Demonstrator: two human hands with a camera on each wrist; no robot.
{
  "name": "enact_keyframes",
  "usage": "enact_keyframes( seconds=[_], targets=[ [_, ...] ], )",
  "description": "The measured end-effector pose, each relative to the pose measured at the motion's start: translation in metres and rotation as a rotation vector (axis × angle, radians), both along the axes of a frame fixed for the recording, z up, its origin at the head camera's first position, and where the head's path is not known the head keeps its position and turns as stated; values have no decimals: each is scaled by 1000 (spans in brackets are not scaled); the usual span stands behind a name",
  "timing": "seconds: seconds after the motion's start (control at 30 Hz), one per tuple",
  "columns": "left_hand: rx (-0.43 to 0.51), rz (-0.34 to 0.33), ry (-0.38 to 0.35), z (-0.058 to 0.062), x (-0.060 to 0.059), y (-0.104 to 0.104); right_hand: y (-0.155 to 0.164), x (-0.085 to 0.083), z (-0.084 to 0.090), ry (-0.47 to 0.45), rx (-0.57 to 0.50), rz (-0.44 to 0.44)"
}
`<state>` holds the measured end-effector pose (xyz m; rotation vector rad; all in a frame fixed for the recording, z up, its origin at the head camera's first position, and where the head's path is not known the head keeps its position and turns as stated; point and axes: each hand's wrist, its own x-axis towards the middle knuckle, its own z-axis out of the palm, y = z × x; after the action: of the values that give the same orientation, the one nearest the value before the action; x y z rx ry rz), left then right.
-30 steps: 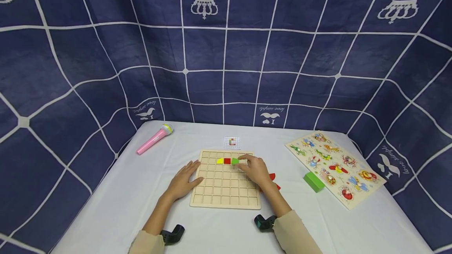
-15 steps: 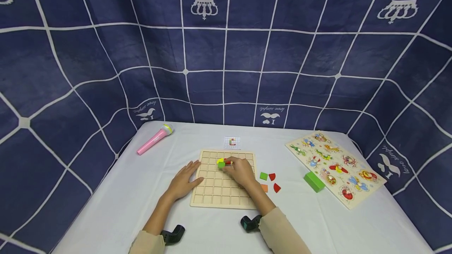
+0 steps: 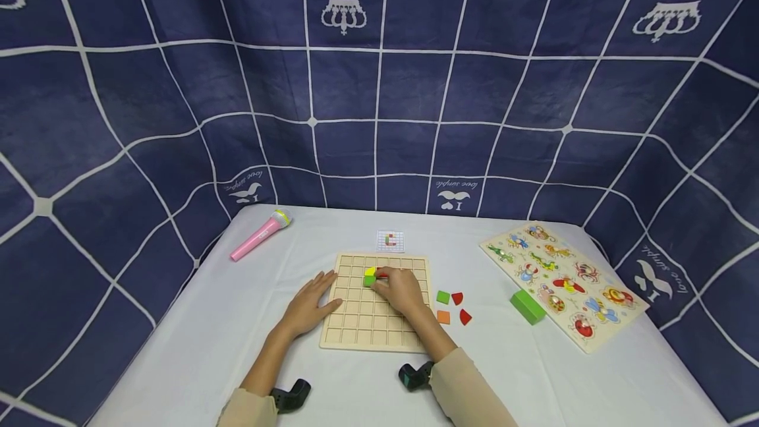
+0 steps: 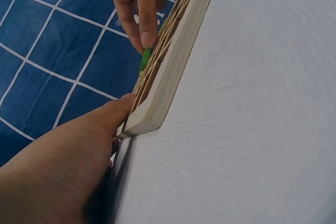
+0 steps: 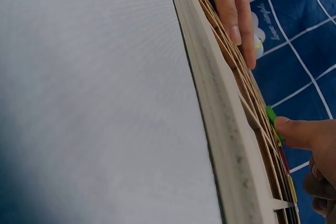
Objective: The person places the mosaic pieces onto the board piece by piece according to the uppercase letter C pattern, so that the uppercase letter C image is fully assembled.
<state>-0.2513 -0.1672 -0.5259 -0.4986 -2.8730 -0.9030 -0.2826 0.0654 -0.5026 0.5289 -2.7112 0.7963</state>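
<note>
The small green wooden tile (image 3: pixel 370 280) sits on the square wooden grid board (image 3: pixel 356 331), directly under the yellow tile (image 3: pixel 370 271), pinched by the fingertips of the right hand (image 3: pixel 401 290), whose grip is closed on it. The left hand (image 3: pixel 308 305) lies flat, fingers straight, against the board's left edge. The board rests on a white counter (image 3: pixel 196 341) walled by navy checked cloth (image 3: pixel 415 84). Beside the board lie four loose tiles: one green (image 3: pixel 443 296), one orange (image 3: pixel 443 317), two red (image 3: pixel 457 298).
</note>
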Motion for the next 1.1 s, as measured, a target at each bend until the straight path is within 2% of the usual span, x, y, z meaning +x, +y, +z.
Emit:
enact_keyframes(
  seconds=[0.4,0.67,0.87,1.1],
  targets=[
    [4,-6,9,-3,2,-1,-1,1,-5,-9,0,8],
    [4,1,11,-1,1,0,9,4,2,-6,-53,5],
    [2,-9,9,-2,0,1,37,10,10,-43,-130,-23],
    [3,-1,13,-1,0,1,88,11,18,-71,-210,-86]
  ],
)
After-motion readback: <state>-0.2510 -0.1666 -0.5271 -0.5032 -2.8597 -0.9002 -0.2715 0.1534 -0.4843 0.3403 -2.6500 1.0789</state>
